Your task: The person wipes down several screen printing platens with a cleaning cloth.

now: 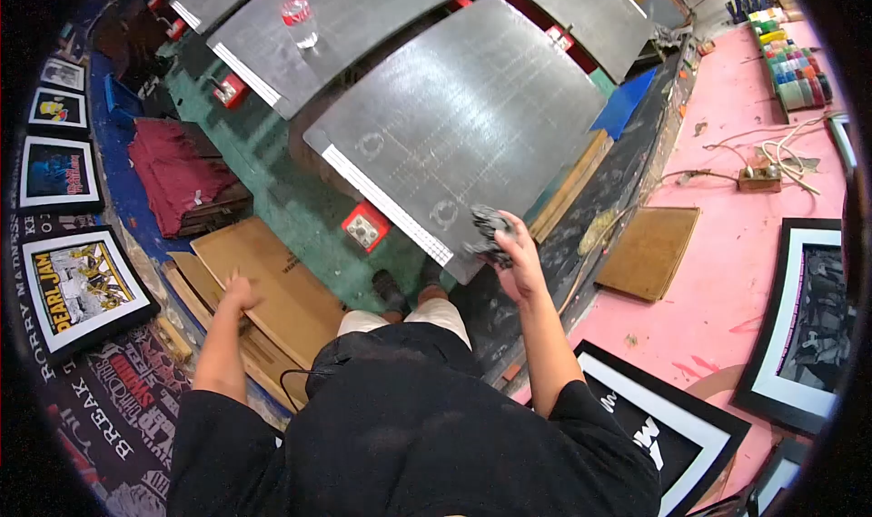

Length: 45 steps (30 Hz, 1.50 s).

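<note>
My right hand is closed around a crumpled dark grey rag. It hangs over the near right corner of a large grey metal-topped board, which has a white dotted strip along its near edge. On my left side, my left hand is held low in front of a leaning brown cardboard sheet and overlaps it in this view. Motion smears its fingers, and nothing shows in it.
More grey boards stand beyond, one with a plastic bottle on it. A red metal bracket sticks out below the near board. At right, a pink table carries a brown panel, tape rolls and framed prints.
</note>
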Motion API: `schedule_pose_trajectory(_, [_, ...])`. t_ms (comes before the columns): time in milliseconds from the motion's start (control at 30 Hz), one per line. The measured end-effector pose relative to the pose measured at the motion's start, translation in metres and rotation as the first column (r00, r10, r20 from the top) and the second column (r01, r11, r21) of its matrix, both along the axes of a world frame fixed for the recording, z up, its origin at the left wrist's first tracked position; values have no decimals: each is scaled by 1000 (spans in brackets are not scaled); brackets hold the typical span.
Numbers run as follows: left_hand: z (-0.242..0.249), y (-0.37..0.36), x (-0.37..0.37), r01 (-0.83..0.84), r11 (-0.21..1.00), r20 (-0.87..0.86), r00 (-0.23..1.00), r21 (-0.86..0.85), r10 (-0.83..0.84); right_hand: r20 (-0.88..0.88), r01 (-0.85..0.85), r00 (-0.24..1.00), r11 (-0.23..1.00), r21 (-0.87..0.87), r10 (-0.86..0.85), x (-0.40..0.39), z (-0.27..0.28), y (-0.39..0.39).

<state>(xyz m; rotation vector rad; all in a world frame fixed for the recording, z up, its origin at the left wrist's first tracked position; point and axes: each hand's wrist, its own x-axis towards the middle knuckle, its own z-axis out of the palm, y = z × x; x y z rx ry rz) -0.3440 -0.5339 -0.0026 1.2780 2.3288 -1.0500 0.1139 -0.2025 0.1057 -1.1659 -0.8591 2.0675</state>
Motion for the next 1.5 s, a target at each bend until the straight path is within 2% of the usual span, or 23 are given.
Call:
schedule_pose_trajectory(133, [-50,-73,-16,111,993,126,985,43,-115,292,67,951,990,125,-101,22,20,17])
schedule_pose_trajectory(267, [-103,-218,16,256,962,264,926,89,-271,236,159,955,983,94,-178,57,34,37])
schedule_pose_trajectory(367, [-111,-196,36,300,949,345,884,100,-316,231,243,942,969,37,-245,63,28,49])
schedule_pose_trajectory(400, [-93,-177,38,-381,919,638,734,104,232,243,198,949,979,38,-201,63,18,54])
schedule_pose_trajectory(433, [-78,-128,40,-868,487,816,210,-97,538,260,107,959,993,46,-115,62,5,59])
schedule_pose_trajectory(467, [-27,-77,62,-875,473,810,203,-101,550,266,11,964,999,41,-21,48,6,58])
schedule_pose_trajectory(500, [31,-11,80,-681,453,702,695,576,152,270,-84,960,996,32,72,28,8,52])
schedule_pose_trajectory(533, [69,41,93,-624,435,674,737,649,52,345,-341,895,932,123,282,9,7,51])
schedule_pose_trajectory(567, [92,80,110,-744,316,790,612,588,-29,432,-574,778,795,196,456,-13,5,49])
schedule_pose_trajectory(633, [138,139,147,-844,198,867,483,498,-123,386,-578,797,399,712,464,-66,2,30])
schedule_pose_trajectory(700, [178,174,179,-958,227,975,138,176,-173,243,-686,682,489,538,690,-108,26,12])
schedule_pose_trajectory(833, [147,124,147,-981,98,986,165,167,-27,289,-648,701,415,639,652,-160,22,6])
schedule_pose_trajectory(933, [167,93,134,-938,213,950,297,272,96,383,-793,485,211,572,786,-185,28,11])
schedule_pose_trajectory(967, [173,88,130,-889,235,917,397,393,-31,378,-785,489,208,584,786,-195,30,12])
schedule_pose_trajectory(1033, [181,79,122,-821,236,855,493,519,-162,656,-679,497,-216,701,568,-216,26,17])
schedule_pose_trajectory(1100, [186,68,113,-1000,18,968,12,17,-250,656,-605,513,-308,734,554,-240,17,11])
schedule_pose_trajectory(1167, [154,56,88,-997,-76,964,28,8,-265,612,-496,733,-382,780,298,-255,34,-2])
schedule_pose_trajectory(1200, [151,61,72,-859,241,858,493,452,147,632,-563,677,-286,775,378,-255,50,-3])
schedule_pose_trajectory(1233, [145,61,62,-500,647,384,864,576,326,560,-549,714,-159,820,420,-253,56,-7])
schedule_pose_trajectory(1367, [76,51,17,-713,538,329,692,450,643,503,-569,680,-49,821,533,-215,60,13])
schedule_pose_trajectory(1433, [45,28,-29,-860,253,627,499,443,598,513,-614,681,27,789,523,-184,54,24])
schedule_pose_trajectory(1467, [66,32,-12,-668,532,271,719,520,640,527,-649,681,85,756,509,-165,55,25])
schedule_pose_trajectory(1500, [63,28,-16,-670,526,278,718,524,638,543,-675,683,137,725,489,-150,58,31])
